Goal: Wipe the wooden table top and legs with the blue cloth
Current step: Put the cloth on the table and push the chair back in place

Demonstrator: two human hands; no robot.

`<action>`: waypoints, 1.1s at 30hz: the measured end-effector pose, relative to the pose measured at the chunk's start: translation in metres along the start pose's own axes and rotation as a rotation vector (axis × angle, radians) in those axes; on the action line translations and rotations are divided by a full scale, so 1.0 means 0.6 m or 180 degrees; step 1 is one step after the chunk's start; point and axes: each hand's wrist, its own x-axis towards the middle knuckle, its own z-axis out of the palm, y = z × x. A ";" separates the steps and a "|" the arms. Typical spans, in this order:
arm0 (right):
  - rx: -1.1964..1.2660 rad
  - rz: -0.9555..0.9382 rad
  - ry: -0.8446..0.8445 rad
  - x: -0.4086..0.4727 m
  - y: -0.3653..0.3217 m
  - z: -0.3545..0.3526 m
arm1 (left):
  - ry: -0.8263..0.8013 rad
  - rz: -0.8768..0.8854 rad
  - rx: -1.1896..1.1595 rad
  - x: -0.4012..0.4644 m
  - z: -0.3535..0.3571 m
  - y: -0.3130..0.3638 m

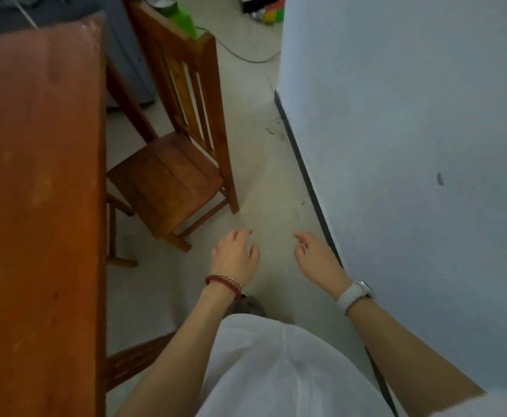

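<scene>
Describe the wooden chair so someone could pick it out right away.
Start at the long reddish wooden table along the left. The wooden chair stands on the floor just right of it. It alone has a slatted back, and its plank seat faces the table.

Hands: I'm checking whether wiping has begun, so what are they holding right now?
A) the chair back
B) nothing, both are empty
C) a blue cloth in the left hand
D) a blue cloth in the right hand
B: the left hand and the right hand hang open above the floor with fingers spread, and no cloth is in view.
</scene>
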 end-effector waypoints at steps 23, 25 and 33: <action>0.0380 -0.1740 0.0400 0.547 -0.448 -0.128 | 0.1289 -0.0348 -0.0636 0.428 -0.321 -0.049; -0.0025 -0.1964 0.0483 0.570 -0.467 -0.117 | 0.1416 -0.0331 -0.0743 0.438 -0.337 -0.055; 0.0613 -0.2141 0.0065 0.560 -0.444 -0.112 | 0.1954 -0.0657 -0.1506 0.457 -0.367 -0.073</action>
